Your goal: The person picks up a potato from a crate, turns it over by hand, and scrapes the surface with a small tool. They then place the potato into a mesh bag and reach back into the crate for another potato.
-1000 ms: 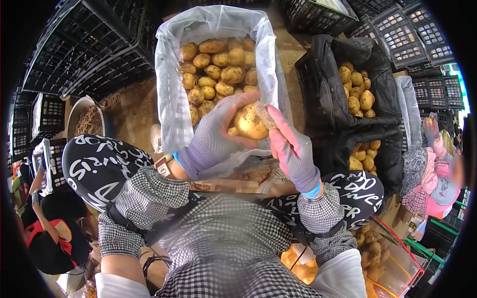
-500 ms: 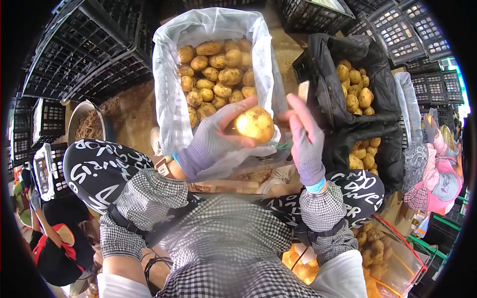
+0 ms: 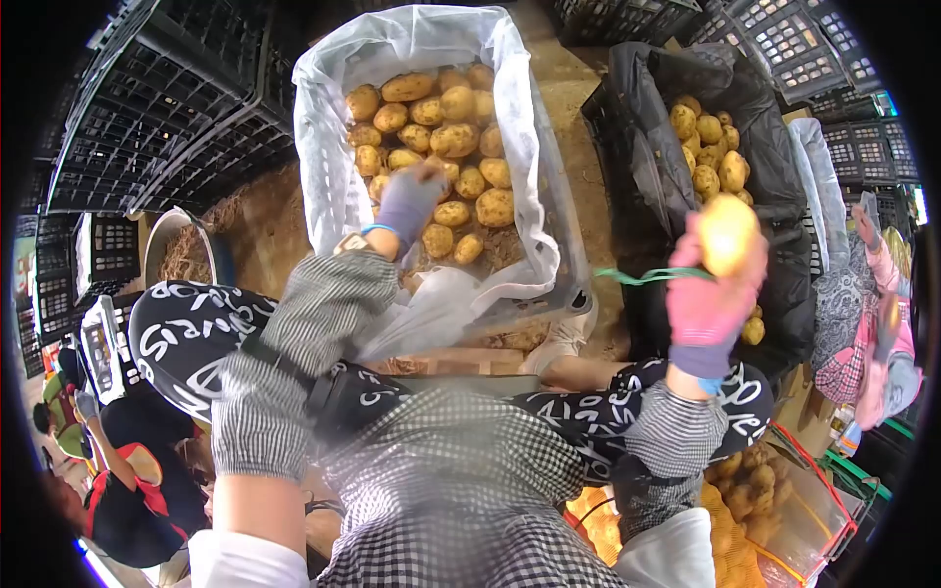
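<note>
My right hand (image 3: 718,294), in a pink and grey glove, is closed around a bright yellow potato (image 3: 728,235). It is held above the black-lined crate (image 3: 642,127), where more potatoes (image 3: 708,147) lie. Beside that hand a green string (image 3: 642,276) stretches to the left. My left hand (image 3: 410,201), in a grey-purple glove, reaches down into the white-lined crate (image 3: 312,118). Its fingertips are at the potatoes (image 3: 454,140) there, blurred and partly hidden, so I cannot make out whether they grip one.
Stacked black crates (image 3: 162,108) rise at the left, near a bucket (image 3: 213,257) of dry scraps. Bagged potatoes (image 3: 755,495) lie at the lower right. One person (image 3: 132,480) works at the left, another (image 3: 872,333) at the right.
The potato has passed from my left hand to my right, which has moved right over the black-lined crate. My left hand has gone forward into the white-lined crate.
</note>
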Motion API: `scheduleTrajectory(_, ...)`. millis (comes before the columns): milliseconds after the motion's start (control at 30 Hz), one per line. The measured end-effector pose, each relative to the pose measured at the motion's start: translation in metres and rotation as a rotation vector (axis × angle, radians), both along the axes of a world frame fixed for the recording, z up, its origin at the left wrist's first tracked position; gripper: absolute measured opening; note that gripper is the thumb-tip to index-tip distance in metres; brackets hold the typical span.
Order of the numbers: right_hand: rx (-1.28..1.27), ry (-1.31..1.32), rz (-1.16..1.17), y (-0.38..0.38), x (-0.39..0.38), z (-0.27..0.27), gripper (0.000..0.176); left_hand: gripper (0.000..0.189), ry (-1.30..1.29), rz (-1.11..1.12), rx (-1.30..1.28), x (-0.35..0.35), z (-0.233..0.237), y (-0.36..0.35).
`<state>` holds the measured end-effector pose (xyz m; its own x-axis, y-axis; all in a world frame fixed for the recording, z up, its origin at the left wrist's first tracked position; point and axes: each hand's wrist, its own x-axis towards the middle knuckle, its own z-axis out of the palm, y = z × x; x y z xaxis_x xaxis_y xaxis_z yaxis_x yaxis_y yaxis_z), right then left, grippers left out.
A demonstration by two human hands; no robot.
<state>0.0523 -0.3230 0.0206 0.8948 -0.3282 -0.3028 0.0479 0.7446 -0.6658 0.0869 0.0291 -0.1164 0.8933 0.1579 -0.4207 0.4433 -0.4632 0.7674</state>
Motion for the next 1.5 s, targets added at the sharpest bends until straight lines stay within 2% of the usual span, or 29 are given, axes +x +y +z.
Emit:
scheduleTrajectory(67,-0.119,-0.047,-0.227,-0.079,0.0,-0.025,0.04,0.05,0.102,-0.384,0.363,-0.012,-0.066,-0.007)
scheduleTrajectory(100,-0.287,-0.021,-0.34,-0.119,-0.004,-0.04,0.039,0.052,0.136,-0.433,0.371,-0.018,-0.082,-0.018)
scheduleTrajectory(133,-0.221,0.034,-0.403,-0.148,-0.01,-0.046,0.038,0.053,0.172,-0.481,0.379,-0.024,-0.097,-0.033)
scheduleTrajectory(200,0.581,0.075,-0.503,-0.151,-0.019,-0.014,0.043,0.057,0.27,-0.575,0.536,-0.029,-0.137,-0.058)
scheduleTrajectory(233,0.677,0.086,-0.466,-0.137,-0.021,-0.002,0.047,0.058,0.316,-0.623,0.615,-0.03,-0.145,-0.069)
scheduleTrajectory(267,0.484,0.03,-0.384,-0.133,-0.019,-0.007,0.05,0.064,0.317,-0.54,0.633,-0.031,-0.136,-0.077)
scheduleTrajectory(367,-0.049,-0.054,-0.139,-0.103,-0.012,-0.017,0.053,0.068,0.229,-0.484,0.358,-0.026,-0.156,-0.06)
scheduleTrajectory(433,-0.335,-0.053,0.026,-0.044,-0.009,-0.001,0.05,0.068,0.314,-0.396,-0.213,-0.015,-0.129,-0.042)
scheduleTrajectory(500,-0.499,-0.116,0.248,-0.006,-0.011,-0.004,0.047,0.067,0.369,-0.328,-0.59,-0.004,-0.073,-0.032)
scheduleTrajectory(567,-0.683,-0.087,0.45,0.017,-0.01,-0.012,0.049,0.07,0.271,-0.368,-0.651,0.004,-0.01,-0.032)
scheduleTrajectory(633,-0.828,-0.032,0.574,0.036,-0.008,-0.035,0.053,0.072,0.21,-0.416,-0.738,0.007,0.034,-0.042)
scheduleTrajectory(733,-0.674,0.102,0.754,0.059,-0.006,-0.044,0.055,0.073,0.155,-0.493,-0.869,0.008,0.07,-0.062)
scheduleTrajectory(767,-0.644,0.148,0.832,0.064,-0.005,-0.035,0.055,0.071,0.051,-0.563,-0.756,0.005,0.086,-0.072)
scheduleTrajectory(800,-0.567,-0.017,0.834,0.069,-0.005,-0.032,0.059,0.069,-0.053,-0.626,-0.641,0.0,0.105,-0.084)
scheduleTrajectory(867,-0.618,-0.043,0.772,0.071,-0.009,-0.04,0.06,0.064,-0.272,-0.688,-0.315,-0.012,0.117,-0.092)
scheduleTrajectory(900,-0.64,-0.054,0.748,0.073,-0.01,-0.043,0.06,0.064,-0.322,-0.693,-0.359,-0.013,0.119,-0.091)
scheduleTrajectory(933,-0.731,-0.076,0.756,0.07,-0.008,-0.043,0.053,0.063,-0.368,-0.695,-0.4,-0.014,0.123,-0.091)
scheduleTrajectory(967,-0.648,-0.072,0.686,0.07,-0.006,-0.045,0.05,0.062,-0.412,-0.695,-0.438,-0.014,0.125,-0.088)
scheduleTrajectory(1033,-0.472,-0.055,0.546,0.07,-0.004,-0.052,0.045,0.048,-0.151,-0.472,-0.686,-0.003,0.114,-0.074)
scheduleTrajectory(1067,-0.413,-0.04,0.492,0.067,-0.002,-0.046,0.043,0.042,-0.15,-0.374,-0.676,0.009,0.105,-0.062)
scheduleTrajectory(1100,-0.285,0.007,0.447,0.064,-0.002,-0.041,0.045,0.038,-0.149,-0.278,-0.664,0.026,0.091,-0.049)
scheduleTrajectory(1167,-0.092,0.035,0.452,0.055,-0.003,-0.027,0.046,0.036,-0.158,-0.241,-0.364,0.05,0.041,-0.022)
scheduleTrajectory(1233,0.031,-0.001,0.5,0.056,-0.004,-0.021,0.048,0.036,-0.003,-0.408,0.26,0.05,0.001,-0.01)
scheduleTrajectory(1300,0.15,0.04,0.515,0.059,-0.005,-0.02,0.049,0.04,-0.104,-0.613,0.425,0.037,-0.082,0.002)
scheduleTrajectory(1367,0.205,0.034,0.54,0.055,-0.005,-0.021,0.046,0.04,-0.065,-0.591,0.615,0.014,-0.133,-0.011)
scheduleTrajectory(1433,0.21,0.025,0.545,0.049,-0.005,-0.024,0.045,0.041,0.001,-0.58,0.731,0.012,-0.144,-0.03)
scheduleTrajectory(1500,0.121,0.123,0.475,0.052,-0.006,-0.018,0.042,0.044,0.098,-0.572,0.782,0.015,-0.141,-0.044)
